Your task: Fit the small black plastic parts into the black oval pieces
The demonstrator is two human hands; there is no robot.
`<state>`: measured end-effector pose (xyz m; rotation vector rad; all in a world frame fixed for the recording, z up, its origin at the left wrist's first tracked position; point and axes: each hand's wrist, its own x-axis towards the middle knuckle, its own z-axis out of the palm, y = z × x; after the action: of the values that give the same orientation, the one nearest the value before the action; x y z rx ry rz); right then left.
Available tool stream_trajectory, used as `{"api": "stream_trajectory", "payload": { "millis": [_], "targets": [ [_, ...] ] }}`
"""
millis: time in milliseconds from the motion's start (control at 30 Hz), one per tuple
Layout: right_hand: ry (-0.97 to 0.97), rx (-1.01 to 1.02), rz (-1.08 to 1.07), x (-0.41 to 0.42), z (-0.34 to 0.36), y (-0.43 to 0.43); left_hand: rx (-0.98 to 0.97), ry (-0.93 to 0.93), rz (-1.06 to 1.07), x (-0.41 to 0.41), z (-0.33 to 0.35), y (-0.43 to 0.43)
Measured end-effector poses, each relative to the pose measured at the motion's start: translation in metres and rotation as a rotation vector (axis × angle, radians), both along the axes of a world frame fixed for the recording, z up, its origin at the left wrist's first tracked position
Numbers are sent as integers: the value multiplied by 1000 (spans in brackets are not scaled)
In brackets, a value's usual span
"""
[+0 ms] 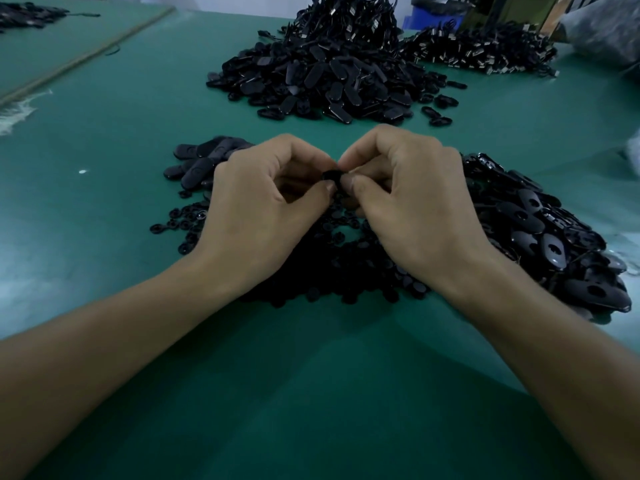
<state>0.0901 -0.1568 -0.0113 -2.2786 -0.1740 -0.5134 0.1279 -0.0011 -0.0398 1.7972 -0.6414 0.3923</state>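
Two hands are meeting in the middle of the head view. The left hand (263,202) and the right hand (408,199) are each curling thumb and fingertips onto one black piece (329,176), pinching it between them just above the piles. The fingers are hiding whether it is an oval, a small part, or both.

Under the wrists, a low spread of small black plastic parts (332,271) is lying, its near edge stopping at bare green table (311,393) that is running wide between the forearms. Glossy black oval pieces (540,230) are crowding the right hand's outer side and trailing toward the right border. A few matte ovals (204,161) are sitting just beyond the left hand.

Open green is stretching away to the left, up to a raised strip (86,53). A band of bare mat is separating the hands from the big heap (329,81) at the back.
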Motion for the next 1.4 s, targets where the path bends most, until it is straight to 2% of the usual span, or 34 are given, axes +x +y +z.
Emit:
{"api": "stream_trajectory", "payload": {
  "millis": [133,267,533,767,967,1400],
  "targets": [
    [35,-90,76,-7,3,6,75,-91,107,-1,2,1],
    [28,-137,87,-11,7,6,84,-105,92,0,2,0],
    [42,-97,42,-8,7,3,55,-70,-6,-1,1,-1],
    [82,-10,46,-6,7,1,75,-51,36,3,-1,1],
    [72,-17,25,-6,5,2,95,-91,107,3,-2,2],
    [32,46,-15,-2,0,4,-85,59,78,7,-4,2]
  ]
}}
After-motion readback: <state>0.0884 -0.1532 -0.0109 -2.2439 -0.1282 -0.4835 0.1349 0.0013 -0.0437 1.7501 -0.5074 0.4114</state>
